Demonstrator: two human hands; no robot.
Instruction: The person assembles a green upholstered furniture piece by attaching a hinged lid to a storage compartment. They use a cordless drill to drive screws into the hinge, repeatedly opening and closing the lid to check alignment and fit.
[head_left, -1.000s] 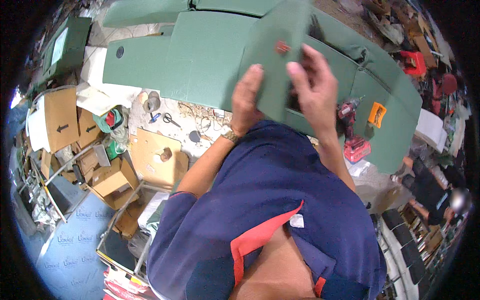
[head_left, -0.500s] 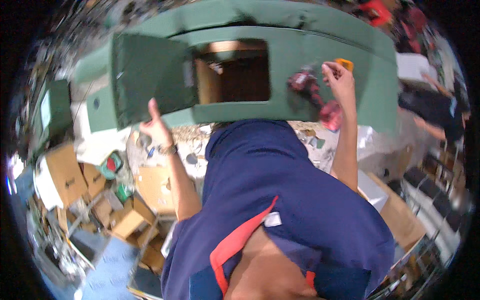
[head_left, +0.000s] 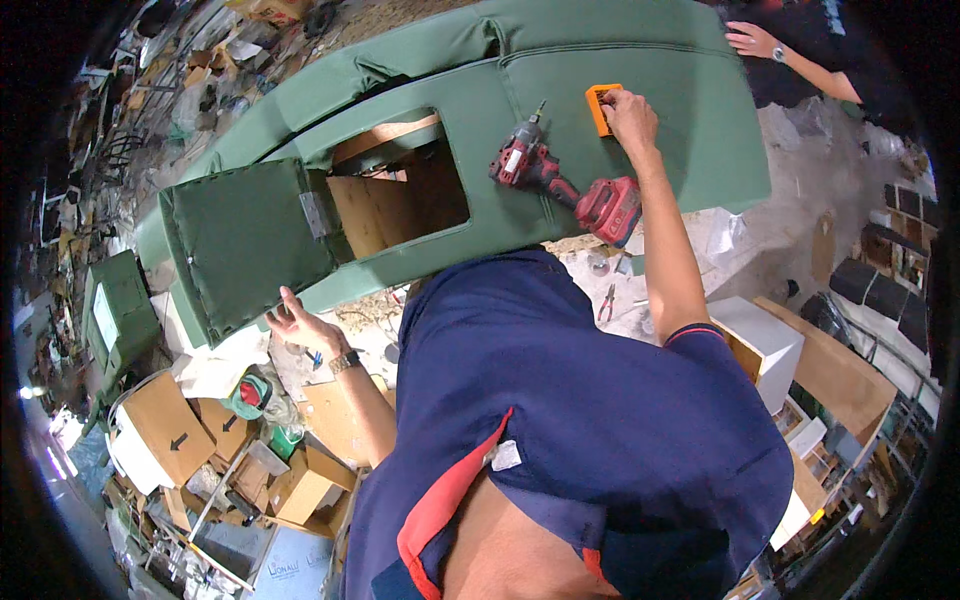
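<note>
A green upholstered piece (head_left: pixel 690 130) lies before me, with a rectangular opening (head_left: pixel 405 195) in it that shows bare wood inside. Its padded green flap (head_left: pixel 245 245) is swung out to the left. My left hand (head_left: pixel 303 328) hovers by the flap's near corner, fingers spread and holding nothing. On the right, the fingers of my right hand (head_left: pixel 632 118) are bunched at the edge of a small orange box (head_left: pixel 603 110); their tips are partly hidden. Between the opening and my right hand, a red and black cordless impact driver (head_left: pixel 540 170) lies on the upholstery.
Another person's hand (head_left: pixel 752 40) rests at the piece's far right end. Red-handled pliers (head_left: pixel 607 303) lie on the littered floor. Cardboard boxes (head_left: pixel 170 425) crowd the lower left; a white box (head_left: pixel 755 345) and a board (head_left: pixel 835 365) stand at right.
The view has swung round, and the upholstered piece now slants up to the right. My right hand has come to the orange box. My left hand stays open near the flap.
</note>
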